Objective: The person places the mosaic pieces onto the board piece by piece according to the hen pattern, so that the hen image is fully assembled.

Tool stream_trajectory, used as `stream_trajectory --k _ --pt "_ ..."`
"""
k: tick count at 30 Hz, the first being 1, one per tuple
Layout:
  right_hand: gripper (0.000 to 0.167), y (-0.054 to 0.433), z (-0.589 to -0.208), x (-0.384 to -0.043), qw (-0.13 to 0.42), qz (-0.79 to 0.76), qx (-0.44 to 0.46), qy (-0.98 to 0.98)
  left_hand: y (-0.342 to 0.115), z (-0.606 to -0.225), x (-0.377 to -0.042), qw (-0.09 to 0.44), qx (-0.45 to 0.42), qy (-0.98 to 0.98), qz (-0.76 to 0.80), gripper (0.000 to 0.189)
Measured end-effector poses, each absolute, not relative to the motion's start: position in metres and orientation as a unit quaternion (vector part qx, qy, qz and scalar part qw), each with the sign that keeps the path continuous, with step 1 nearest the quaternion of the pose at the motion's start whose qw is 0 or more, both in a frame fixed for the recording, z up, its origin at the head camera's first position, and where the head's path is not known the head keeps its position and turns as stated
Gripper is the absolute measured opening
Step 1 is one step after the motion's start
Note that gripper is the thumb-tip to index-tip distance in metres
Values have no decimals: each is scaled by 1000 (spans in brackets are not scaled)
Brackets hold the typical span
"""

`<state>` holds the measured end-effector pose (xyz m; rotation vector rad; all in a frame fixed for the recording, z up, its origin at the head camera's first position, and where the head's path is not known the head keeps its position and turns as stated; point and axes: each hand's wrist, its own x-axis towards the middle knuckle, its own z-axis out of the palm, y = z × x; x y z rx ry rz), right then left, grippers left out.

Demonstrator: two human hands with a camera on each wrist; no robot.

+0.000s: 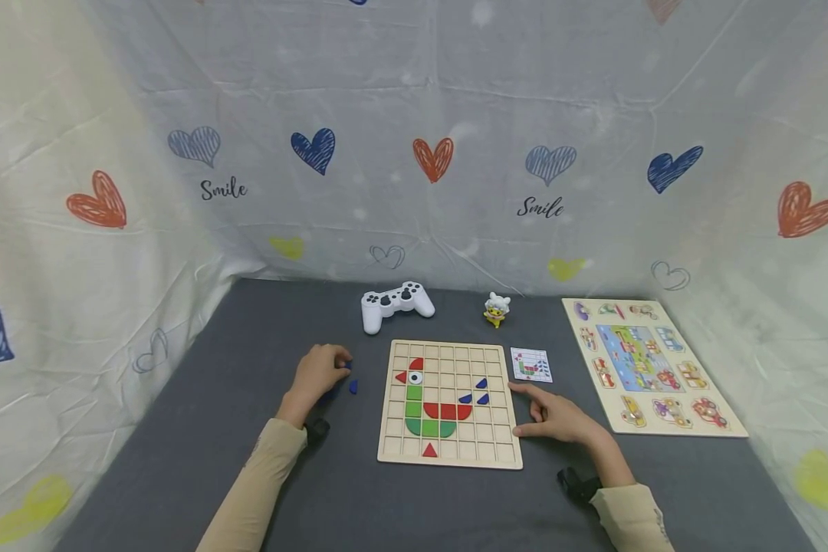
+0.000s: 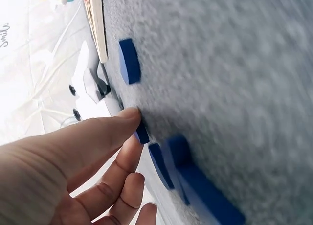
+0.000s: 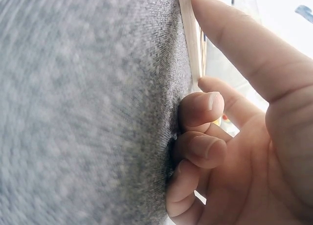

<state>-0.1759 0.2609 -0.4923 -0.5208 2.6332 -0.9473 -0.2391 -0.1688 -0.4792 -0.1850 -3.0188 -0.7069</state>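
The left hand (image 1: 315,376) pinches a small blue block (image 2: 142,134) between thumb and forefinger at the tabletop (image 1: 338,498), left of the wooden grid board (image 1: 486,441), whose far, right edge the right hand (image 1: 557,418) touches with extended thumb and forefinger.

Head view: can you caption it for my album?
Left hand pinches a blue piece beside a wooden board with a bird-like pattern; the right hand touches the board's edge.
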Motion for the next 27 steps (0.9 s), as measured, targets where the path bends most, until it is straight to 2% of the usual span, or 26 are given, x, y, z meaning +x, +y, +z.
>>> stream_trajectory --k 27 --pt "78 261 -497 -177 147 -327 -176 917 -116 -469 -221 28 -96 -962 -254 18"
